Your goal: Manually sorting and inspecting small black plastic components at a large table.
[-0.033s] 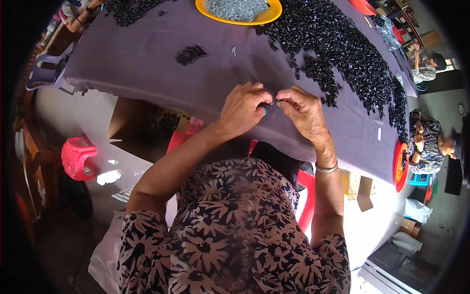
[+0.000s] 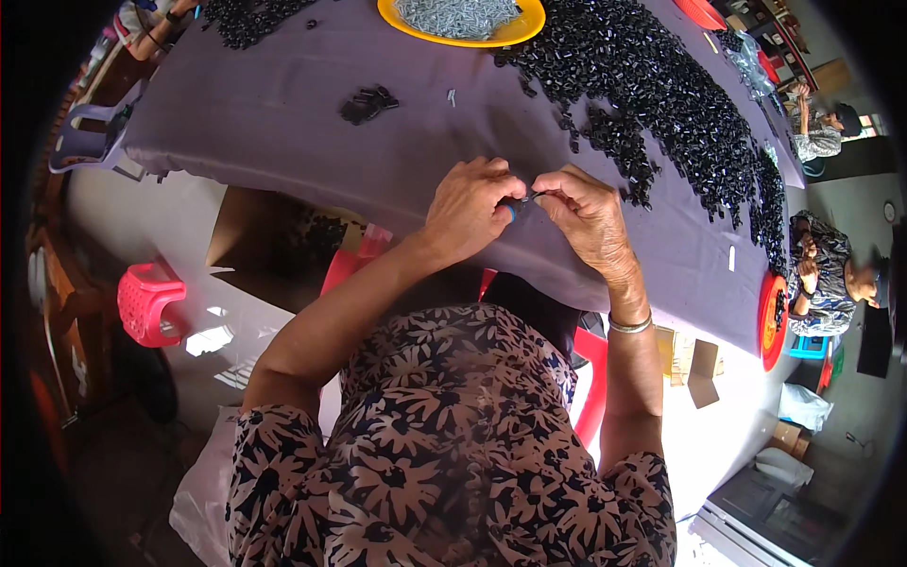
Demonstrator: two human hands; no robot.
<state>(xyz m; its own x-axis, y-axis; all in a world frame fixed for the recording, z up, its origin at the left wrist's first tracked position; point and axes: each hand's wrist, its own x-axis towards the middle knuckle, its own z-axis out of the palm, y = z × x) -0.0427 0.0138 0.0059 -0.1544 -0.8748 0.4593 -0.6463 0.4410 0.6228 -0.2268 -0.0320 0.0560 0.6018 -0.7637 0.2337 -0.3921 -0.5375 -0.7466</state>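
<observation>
Above the near edge of the purple cloth-covered table (image 2: 283,123), my two hands meet fingertip to fingertip. My left hand (image 2: 470,210) is closed in a pinch on a small black piece (image 2: 522,202), with a bit of blue showing by the thumb. My right hand (image 2: 588,219) pinches at the other side of that piece; what its fingers hold is too small to make out. Beyond my left hand lies a small pile of black pieces (image 2: 368,105), with a few tiny clear pins (image 2: 452,97) beside it. A large heap of black pieces (image 2: 652,85) spreads to the far right.
A yellow plate (image 2: 472,43) of clear pins stands at the far side. An orange-red tray (image 2: 773,326) sits by the right edge. On the floor are a pink stool (image 2: 151,304) and a cardboard box (image 2: 236,236). Other people work at left and right.
</observation>
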